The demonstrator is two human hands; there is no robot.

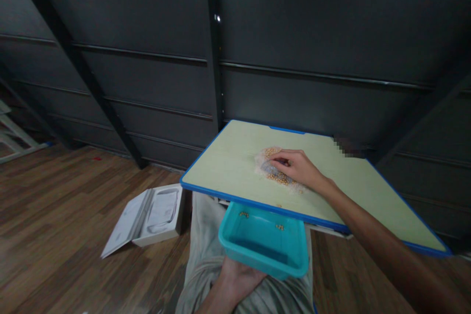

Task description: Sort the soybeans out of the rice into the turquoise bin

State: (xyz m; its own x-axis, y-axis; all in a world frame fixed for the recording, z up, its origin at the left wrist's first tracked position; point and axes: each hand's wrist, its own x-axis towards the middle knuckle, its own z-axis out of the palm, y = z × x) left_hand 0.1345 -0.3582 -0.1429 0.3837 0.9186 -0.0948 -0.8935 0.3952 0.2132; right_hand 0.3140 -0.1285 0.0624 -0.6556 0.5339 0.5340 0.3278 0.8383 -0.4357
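Note:
My left hand (241,274) is under a teal plastic tray (300,255), gripping it from below at the table's front edge; its fingers are mostly hidden. Two small clusters of yellow beans (280,227) lie inside the tray. My right hand (296,166) is over a pile of yellow soybean-like beans (277,178) and fine white grains (259,163) on the pale green tabletop (228,157). Its fingers are bent together at a greyish, see-through patch (271,167) in the pile. What they pinch is too small to make out.
The folding table has a blue rim (206,191). An open white box (164,213) with papers inside sits on the wooden floor (73,206) to the left. Behind the table rises a dark panelled wall (147,78). White metal legs (18,142) stand at far left.

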